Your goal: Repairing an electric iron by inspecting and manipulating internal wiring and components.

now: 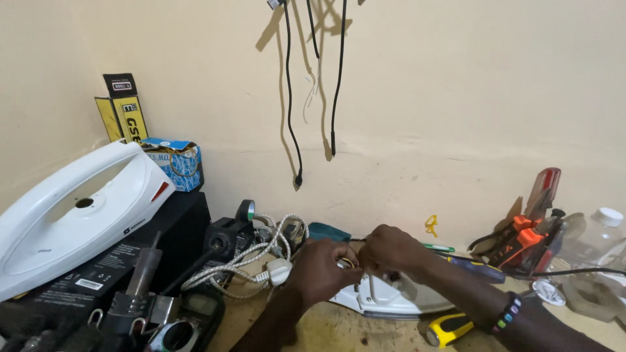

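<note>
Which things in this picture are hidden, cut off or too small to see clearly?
- Head view: what the left hand and right hand pinch is too small; the fingers cover it.
- White iron base: its middle is hidden behind both hands.
- Clear plastic bottle: cut off by the right edge.
- Black cables on the wall: their tops leave the upper edge.
- Dark tools at lower left: cut off by the bottom edge.
</note>
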